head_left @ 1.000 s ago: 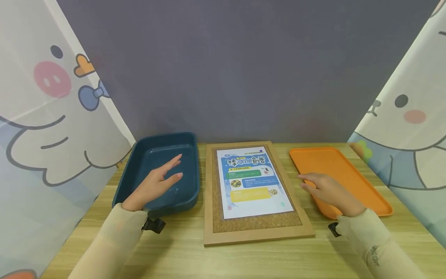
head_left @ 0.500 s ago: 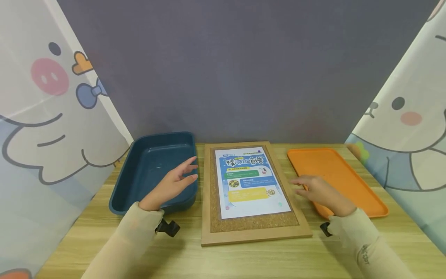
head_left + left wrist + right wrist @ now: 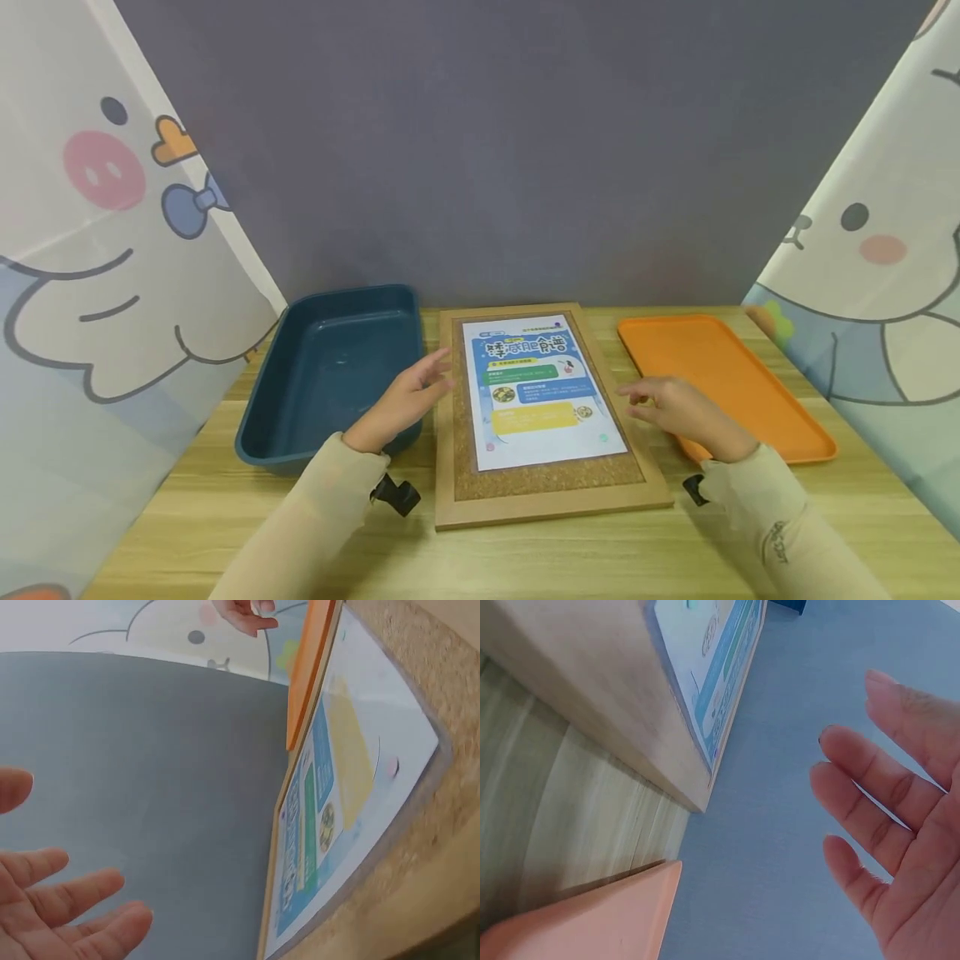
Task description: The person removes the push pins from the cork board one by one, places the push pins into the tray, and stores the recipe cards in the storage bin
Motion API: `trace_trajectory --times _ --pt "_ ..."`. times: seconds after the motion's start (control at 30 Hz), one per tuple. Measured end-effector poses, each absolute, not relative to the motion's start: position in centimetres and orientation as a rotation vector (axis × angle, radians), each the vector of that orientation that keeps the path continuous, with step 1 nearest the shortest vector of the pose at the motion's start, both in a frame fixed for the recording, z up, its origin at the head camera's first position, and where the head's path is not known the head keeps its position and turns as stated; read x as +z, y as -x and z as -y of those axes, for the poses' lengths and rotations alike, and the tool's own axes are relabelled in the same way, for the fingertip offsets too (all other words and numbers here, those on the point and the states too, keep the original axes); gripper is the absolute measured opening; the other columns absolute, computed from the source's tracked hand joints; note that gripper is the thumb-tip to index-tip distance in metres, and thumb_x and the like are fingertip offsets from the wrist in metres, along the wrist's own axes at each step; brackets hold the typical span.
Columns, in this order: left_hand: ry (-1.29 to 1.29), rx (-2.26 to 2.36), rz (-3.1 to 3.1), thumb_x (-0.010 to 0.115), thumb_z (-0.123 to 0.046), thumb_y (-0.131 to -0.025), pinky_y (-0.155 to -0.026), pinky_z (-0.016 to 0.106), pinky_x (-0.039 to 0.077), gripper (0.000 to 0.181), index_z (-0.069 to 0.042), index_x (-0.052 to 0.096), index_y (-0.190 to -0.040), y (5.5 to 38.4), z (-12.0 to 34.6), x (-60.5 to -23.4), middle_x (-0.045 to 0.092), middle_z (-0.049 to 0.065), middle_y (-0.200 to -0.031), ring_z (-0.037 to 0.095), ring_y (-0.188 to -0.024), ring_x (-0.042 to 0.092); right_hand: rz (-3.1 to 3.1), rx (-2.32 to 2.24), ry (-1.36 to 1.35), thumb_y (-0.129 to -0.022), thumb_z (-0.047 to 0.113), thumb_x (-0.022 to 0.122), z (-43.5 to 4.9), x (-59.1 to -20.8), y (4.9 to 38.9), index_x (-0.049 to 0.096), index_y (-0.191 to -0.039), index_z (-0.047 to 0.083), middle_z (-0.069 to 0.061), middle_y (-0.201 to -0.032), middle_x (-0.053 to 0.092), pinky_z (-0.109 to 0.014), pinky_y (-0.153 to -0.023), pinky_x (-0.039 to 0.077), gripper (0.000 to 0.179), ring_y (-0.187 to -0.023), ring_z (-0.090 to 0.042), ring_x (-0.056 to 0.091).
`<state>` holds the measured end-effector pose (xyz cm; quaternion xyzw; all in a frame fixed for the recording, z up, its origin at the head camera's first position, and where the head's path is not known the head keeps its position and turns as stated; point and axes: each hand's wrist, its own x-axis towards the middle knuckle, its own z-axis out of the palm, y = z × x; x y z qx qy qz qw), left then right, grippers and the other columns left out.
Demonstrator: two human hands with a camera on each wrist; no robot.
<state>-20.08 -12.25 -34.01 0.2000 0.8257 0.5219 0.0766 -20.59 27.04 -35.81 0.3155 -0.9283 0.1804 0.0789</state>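
A cork board [image 3: 547, 482] with a wooden frame lies flat on the table, and a printed poster sheet [image 3: 551, 446] with blue, green and yellow blocks lies on it. My left hand [image 3: 405, 404] hovers at the board's left edge, beside the blue bin, its fingers relaxed and apart in the left wrist view. Near the board's right edge my right hand [image 3: 686, 412] hovers between board and orange tray. Its fingers are loosely bent with nothing between them in the right wrist view. Neither hand visibly holds anything.
A deep dark blue bin [image 3: 330, 367] stands left of the board. To the right lies a shallow orange tray [image 3: 731, 375]. A grey panel [image 3: 480, 150] closes off the back, with cartoon-printed sheets [image 3: 885, 283] at both sides.
My left hand has moved right, from over the blue bin to the board's left edge. The right hand has shifted slightly left towards the board.
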Motion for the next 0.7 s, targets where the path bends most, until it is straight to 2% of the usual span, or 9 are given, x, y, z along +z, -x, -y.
trace_trajectory --times 0.1,0.3,0.53,0.7 --pt "-0.536 1.651 -2.421 0.048 -0.019 -0.101 -0.105 0.055 0.035 0.055 0.0 0.027 -0.148 20.5 11.6 -34.4 0.038 0.026 -0.144 0.04 -0.129 0.042 2.757 0.521 -0.989 -0.08 0.002 0.074 -27.0 -36.0 20.7 0.069 -0.103 -0.003 0.002 -0.078 0.067 -0.024 -0.056 0.05 0.024 -0.066 -0.006 0.056" --pt "-0.363 1.762 -2.391 0.048 -0.014 -0.099 -0.101 0.05 0.041 0.047 0.0 0.036 -0.143 21.2 10.4 -35.2 0.045 0.025 -0.139 0.037 -0.125 0.046 2.8 0.511 -1.034 -0.081 0.002 0.073 -26.7 -36.1 20.9 0.069 -0.104 -0.004 0.008 -0.074 0.063 -0.022 -0.054 0.047 0.024 -0.062 -0.001 0.05" --pt "-0.174 1.833 -2.369 0.048 -0.016 -0.098 -0.101 0.053 0.04 0.049 -0.003 0.038 -0.144 21.8 9.4 -36.1 0.04 0.024 -0.143 0.038 -0.128 0.042 2.92 0.593 -1.011 -0.083 0.009 0.073 -26.3 -36.3 20.8 0.069 -0.106 -0.004 0.004 -0.076 0.064 -0.021 -0.051 0.041 0.027 -0.058 0.0 0.041" --pt "-0.069 1.911 -2.295 0.046 -0.018 -0.098 -0.104 0.055 0.036 0.05 -0.003 0.035 -0.145 22.3 9.0 -37.0 0.036 0.022 -0.147 0.038 -0.132 0.037 2.945 0.618 -1.033 -0.083 0.012 0.073 -26.0 -36.6 21.0 0.069 -0.107 -0.004 0.009 -0.072 0.059 -0.02 -0.051 0.038 0.029 -0.057 0.0 0.037"
